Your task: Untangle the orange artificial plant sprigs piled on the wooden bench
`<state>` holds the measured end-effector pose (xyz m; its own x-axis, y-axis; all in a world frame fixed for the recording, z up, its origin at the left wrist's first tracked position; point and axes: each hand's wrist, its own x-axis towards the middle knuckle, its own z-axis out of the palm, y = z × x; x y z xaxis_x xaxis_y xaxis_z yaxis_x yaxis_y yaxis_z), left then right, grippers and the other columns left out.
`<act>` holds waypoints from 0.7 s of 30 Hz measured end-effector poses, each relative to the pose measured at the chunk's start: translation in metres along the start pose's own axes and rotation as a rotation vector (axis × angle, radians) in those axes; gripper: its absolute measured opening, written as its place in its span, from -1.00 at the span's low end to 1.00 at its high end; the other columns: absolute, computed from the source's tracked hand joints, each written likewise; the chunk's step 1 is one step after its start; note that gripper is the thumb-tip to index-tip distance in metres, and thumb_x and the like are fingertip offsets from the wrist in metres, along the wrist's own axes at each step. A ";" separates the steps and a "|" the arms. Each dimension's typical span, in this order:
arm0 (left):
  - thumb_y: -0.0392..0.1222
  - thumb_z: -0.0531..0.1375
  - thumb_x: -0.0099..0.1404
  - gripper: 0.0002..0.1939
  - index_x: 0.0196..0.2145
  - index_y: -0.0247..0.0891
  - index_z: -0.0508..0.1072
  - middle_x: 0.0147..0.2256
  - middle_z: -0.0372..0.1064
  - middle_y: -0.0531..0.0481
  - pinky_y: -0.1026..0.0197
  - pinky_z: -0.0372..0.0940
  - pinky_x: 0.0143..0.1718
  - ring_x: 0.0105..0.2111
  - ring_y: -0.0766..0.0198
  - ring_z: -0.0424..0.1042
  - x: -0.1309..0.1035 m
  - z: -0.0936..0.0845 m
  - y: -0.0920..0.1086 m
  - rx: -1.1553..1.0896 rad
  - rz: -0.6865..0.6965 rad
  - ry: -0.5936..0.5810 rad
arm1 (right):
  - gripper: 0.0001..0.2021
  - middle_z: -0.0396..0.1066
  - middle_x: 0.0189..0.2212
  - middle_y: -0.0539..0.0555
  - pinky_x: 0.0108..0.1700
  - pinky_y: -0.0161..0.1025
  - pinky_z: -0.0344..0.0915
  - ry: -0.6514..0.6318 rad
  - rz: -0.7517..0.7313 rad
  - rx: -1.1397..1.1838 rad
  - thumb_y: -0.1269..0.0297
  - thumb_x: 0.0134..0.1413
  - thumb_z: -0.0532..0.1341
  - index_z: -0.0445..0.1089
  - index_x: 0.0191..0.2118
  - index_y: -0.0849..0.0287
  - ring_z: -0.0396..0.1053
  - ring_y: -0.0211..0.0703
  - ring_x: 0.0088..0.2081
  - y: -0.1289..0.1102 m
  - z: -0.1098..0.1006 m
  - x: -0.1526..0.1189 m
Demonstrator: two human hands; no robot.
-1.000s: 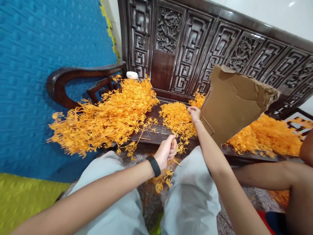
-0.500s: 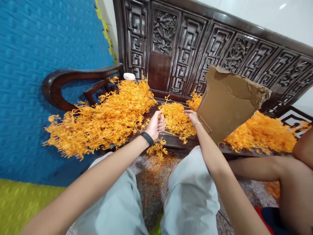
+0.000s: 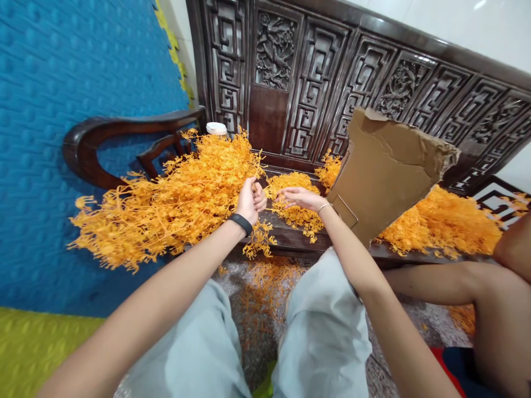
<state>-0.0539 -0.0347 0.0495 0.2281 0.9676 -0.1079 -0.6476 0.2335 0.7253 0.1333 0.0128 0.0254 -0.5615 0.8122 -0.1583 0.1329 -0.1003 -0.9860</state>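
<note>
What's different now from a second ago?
The left hand, closed on an orange sprig, has moved forward and left, to the right edge of the big pile. The right hand has shifted left over the small pile, toward the left hand, fingers extended. Nothing was clearly let go. The cardboard and big pile stayed put; the view shifted slightly.

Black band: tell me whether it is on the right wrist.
No, the band circles the wrist of the left hand, while the right hand has a thin bracelet at its wrist.
</note>
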 end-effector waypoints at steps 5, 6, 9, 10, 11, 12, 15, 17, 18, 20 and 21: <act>-0.12 -0.13 0.28 -0.55 -0.74 -0.26 0.00 -0.86 -0.27 0.20 0.38 -0.34 -0.79 -0.86 0.49 -0.27 0.000 -0.004 0.005 -0.003 0.012 0.046 | -0.66 0.45 -0.37 0.04 -0.21 -0.37 0.33 0.028 0.016 -0.062 0.38 -0.24 0.34 0.40 -0.21 0.24 0.39 -0.31 -0.32 -0.001 0.001 0.000; -0.12 -0.12 0.28 -0.55 -0.74 -0.26 0.01 -0.86 -0.27 0.20 0.38 -0.34 -0.79 -0.86 0.49 -0.27 0.000 -0.005 0.005 -0.002 0.011 0.051 | -0.69 0.44 -0.39 0.03 -0.23 -0.38 0.32 0.050 0.009 -0.065 0.40 -0.26 0.34 0.42 -0.26 0.25 0.39 -0.32 -0.35 0.000 0.000 0.001; -0.12 -0.12 0.27 -0.56 -0.73 -0.25 0.01 -0.85 -0.27 0.20 0.38 -0.33 -0.79 -0.86 0.49 -0.27 0.000 -0.006 0.007 0.004 0.007 0.070 | -0.77 0.42 -0.46 0.00 -0.33 -0.42 0.29 0.153 -0.003 -0.049 0.44 -0.30 0.33 0.42 -0.36 0.27 0.36 -0.36 -0.42 0.002 -0.005 0.003; -0.11 -0.12 0.27 -0.56 -0.73 -0.25 0.01 -0.85 -0.27 0.20 0.38 -0.33 -0.79 -0.86 0.49 -0.27 0.001 -0.007 0.007 0.007 0.007 0.078 | -0.77 0.42 -0.48 -0.01 -0.36 -0.43 0.28 0.189 -0.010 -0.039 0.45 -0.30 0.33 0.42 -0.36 0.27 0.35 -0.37 -0.43 0.002 -0.006 0.003; -0.11 -0.12 0.28 -0.56 -0.73 -0.25 0.01 -0.85 -0.27 0.20 0.38 -0.33 -0.79 -0.86 0.49 -0.27 0.001 -0.007 0.006 0.010 0.006 0.085 | -0.78 0.41 -0.50 -0.01 -0.38 -0.44 0.26 0.224 -0.019 -0.028 0.45 -0.29 0.32 0.41 -0.37 0.27 0.34 -0.38 -0.45 0.003 -0.008 0.004; -0.11 -0.12 0.28 -0.56 -0.73 -0.25 0.01 -0.85 -0.27 0.20 0.38 -0.33 -0.79 -0.86 0.50 -0.27 0.001 -0.007 0.006 0.013 0.004 0.089 | -0.78 0.40 -0.51 -0.02 -0.40 -0.45 0.24 0.261 -0.031 -0.020 0.45 -0.29 0.32 0.41 -0.37 0.27 0.33 -0.39 -0.46 0.003 -0.010 0.004; -0.11 -0.12 0.28 -0.55 -0.73 -0.26 0.02 -0.85 -0.27 0.20 0.39 -0.33 -0.79 -0.86 0.50 -0.27 0.001 -0.006 0.003 0.023 -0.003 0.082 | -0.79 0.40 -0.50 -0.01 -0.42 -0.45 0.21 0.381 -0.044 0.003 0.41 -0.28 0.32 0.39 -0.38 0.27 0.33 -0.38 -0.45 0.006 -0.015 0.006; -0.11 -0.12 0.28 -0.55 -0.74 -0.26 0.02 -0.86 -0.26 0.20 0.39 -0.33 -0.79 -0.86 0.50 -0.27 0.000 -0.005 0.000 0.033 -0.007 0.062 | -0.81 0.40 -0.49 0.00 -0.42 -0.43 0.21 0.460 -0.042 0.038 0.38 -0.27 0.32 0.37 -0.41 0.26 0.35 -0.35 -0.43 0.009 -0.019 0.007; -0.11 -0.12 0.28 -0.55 -0.74 -0.26 0.03 -0.86 -0.26 0.20 0.39 -0.33 -0.80 -0.86 0.50 -0.27 0.000 -0.004 -0.001 0.040 -0.011 0.052 | -0.82 0.39 -0.50 0.00 -0.41 -0.43 0.22 0.492 -0.047 0.053 0.37 -0.27 0.31 0.35 -0.43 0.26 0.35 -0.34 -0.42 0.010 -0.021 0.008; -0.11 -0.12 0.28 -0.54 -0.75 -0.26 0.03 -0.86 -0.26 0.20 0.39 -0.33 -0.80 -0.86 0.50 -0.27 -0.001 -0.002 -0.004 0.053 -0.026 0.040 | -0.84 0.36 -0.53 -0.01 -0.41 -0.42 0.22 0.531 -0.068 0.049 0.36 -0.26 0.31 0.34 -0.48 0.27 0.34 -0.35 -0.44 0.012 -0.023 0.008; -0.11 -0.13 0.28 -0.54 -0.75 -0.26 0.03 -0.86 -0.26 0.20 0.39 -0.34 -0.80 -0.87 0.50 -0.27 -0.002 -0.002 -0.005 0.061 -0.033 0.039 | -0.85 0.35 -0.55 -0.01 -0.41 -0.42 0.22 0.542 -0.080 0.023 0.35 -0.26 0.31 0.34 -0.49 0.27 0.32 -0.36 -0.46 0.012 -0.024 0.008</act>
<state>-0.0520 -0.0372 0.0448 0.2190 0.9629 -0.1579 -0.5945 0.2600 0.7609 0.1498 0.0315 0.0132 -0.0675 0.9970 -0.0391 0.0858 -0.0332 -0.9958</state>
